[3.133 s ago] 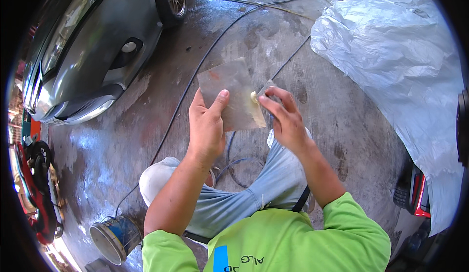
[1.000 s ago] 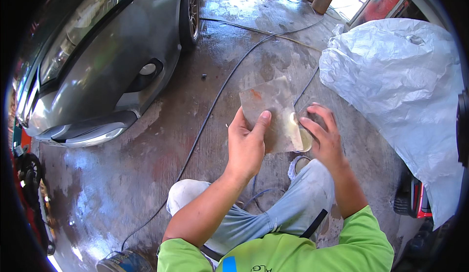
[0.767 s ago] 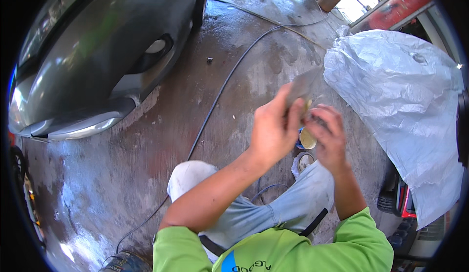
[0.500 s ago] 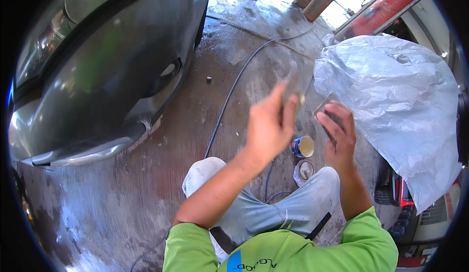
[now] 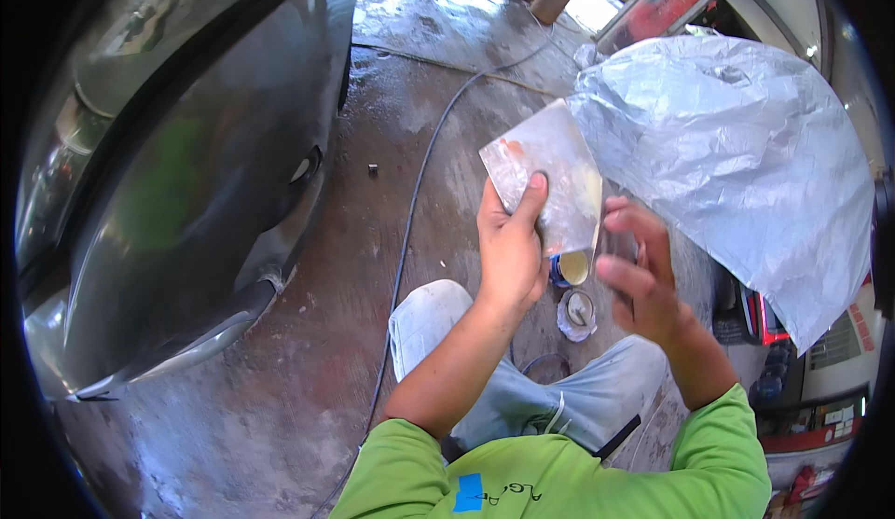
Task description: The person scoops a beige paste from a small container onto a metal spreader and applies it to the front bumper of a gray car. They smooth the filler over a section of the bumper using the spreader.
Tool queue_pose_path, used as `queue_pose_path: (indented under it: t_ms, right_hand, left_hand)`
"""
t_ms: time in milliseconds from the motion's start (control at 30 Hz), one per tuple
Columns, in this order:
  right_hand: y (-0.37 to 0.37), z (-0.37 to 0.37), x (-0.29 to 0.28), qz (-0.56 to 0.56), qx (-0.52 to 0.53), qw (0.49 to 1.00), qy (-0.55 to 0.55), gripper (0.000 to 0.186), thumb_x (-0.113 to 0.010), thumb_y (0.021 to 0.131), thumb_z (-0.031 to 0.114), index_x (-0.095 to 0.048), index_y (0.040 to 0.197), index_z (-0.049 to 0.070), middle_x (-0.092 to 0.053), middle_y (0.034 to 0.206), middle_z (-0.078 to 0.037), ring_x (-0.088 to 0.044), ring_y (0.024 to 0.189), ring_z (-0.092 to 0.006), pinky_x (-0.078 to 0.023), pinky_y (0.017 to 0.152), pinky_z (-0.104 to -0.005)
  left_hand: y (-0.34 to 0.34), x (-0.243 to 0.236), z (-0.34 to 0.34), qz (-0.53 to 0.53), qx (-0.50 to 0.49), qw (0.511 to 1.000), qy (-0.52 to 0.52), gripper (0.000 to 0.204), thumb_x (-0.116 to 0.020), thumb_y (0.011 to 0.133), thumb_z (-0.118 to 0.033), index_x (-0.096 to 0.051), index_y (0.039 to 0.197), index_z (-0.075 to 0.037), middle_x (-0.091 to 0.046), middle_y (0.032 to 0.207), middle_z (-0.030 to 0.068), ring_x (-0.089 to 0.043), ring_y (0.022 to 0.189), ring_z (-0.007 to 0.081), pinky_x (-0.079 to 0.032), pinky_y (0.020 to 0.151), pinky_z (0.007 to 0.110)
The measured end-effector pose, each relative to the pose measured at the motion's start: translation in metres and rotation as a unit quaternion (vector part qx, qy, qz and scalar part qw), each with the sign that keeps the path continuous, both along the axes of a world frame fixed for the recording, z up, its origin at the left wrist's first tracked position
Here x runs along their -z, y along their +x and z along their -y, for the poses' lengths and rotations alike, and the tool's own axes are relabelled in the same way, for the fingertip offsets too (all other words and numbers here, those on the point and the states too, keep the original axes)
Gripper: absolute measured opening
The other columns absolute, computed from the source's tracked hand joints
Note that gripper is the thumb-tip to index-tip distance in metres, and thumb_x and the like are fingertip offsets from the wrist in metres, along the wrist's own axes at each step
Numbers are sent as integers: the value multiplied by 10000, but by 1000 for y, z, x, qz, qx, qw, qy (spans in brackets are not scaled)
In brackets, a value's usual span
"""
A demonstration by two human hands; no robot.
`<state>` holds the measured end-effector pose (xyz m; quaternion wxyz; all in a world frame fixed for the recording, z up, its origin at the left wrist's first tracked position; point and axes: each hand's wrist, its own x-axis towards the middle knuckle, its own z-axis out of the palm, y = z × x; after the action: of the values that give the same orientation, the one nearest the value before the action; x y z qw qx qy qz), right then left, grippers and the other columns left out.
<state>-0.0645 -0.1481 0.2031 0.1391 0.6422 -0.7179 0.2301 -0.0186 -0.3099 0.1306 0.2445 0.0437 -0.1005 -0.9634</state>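
From my distant place I see a thin, greyish, four-sided plate [image 5: 557, 188], tilted in the left fingers [image 5: 532, 198], with an orange stain [image 5: 512, 147] near its left corner and a pale cream smear [image 5: 593, 191] along its right edge. Just beside this edge, a small greyish flat piece [image 5: 619, 247], blurred to me, is in the right fingers [image 5: 634, 278].

Dark lettering runs across the front of the lime-green shirt [image 5: 597, 468], beside a bright blue rectangle [image 5: 469, 493], partly broken up by folds. Red marks on a pale panel [image 5: 833, 344] at far right, and any print on the small blue tin [image 5: 557, 271], are too small to read.
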Motion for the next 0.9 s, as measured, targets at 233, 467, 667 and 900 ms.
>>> queue_pose_path:
  t_ms: [233,467,667,900]
  right_hand:
    - [-48,-13,0,-157,156,947,231,623,-633,759,-111,-708,1289,207,-572,1317,-125,-545,1313,-358,-393,1147,-586]
    - [-38,44,27,-111,62,965,231,511,-669,790,2,-751,1217,271,-603,1277,-42,-569,1272,-274,-391,1148,-583]
    - [-53,39,57,-109,6,941,322,476,-699,779,74,-756,1200,290,-616,1252,-32,-584,1255,-262,-400,1145,-584]
    - [-62,85,63,93,-116,980,129,452,-722,824,87,-722,1237,270,-545,1335,-121,-547,1315,-344,-379,1174,-633]
  left_hand:
    - [7,69,-20,78,20,996,-38,394,-640,1053,-108,-509,1416,-25,-666,1290,104,-664,1151,190,-542,994,354]
    - [12,67,-7,188,-145,933,-270,315,-634,1069,-132,-599,1337,28,-730,1108,62,-644,984,88,-512,859,235]
    - [15,58,38,181,-290,914,-218,332,-641,1062,-113,-563,1355,24,-685,1193,86,-627,1048,122,-494,932,264]
    - [-28,85,57,191,-88,977,24,351,-609,1072,-117,-528,1403,-34,-659,1282,89,-645,1117,169,-518,988,336]
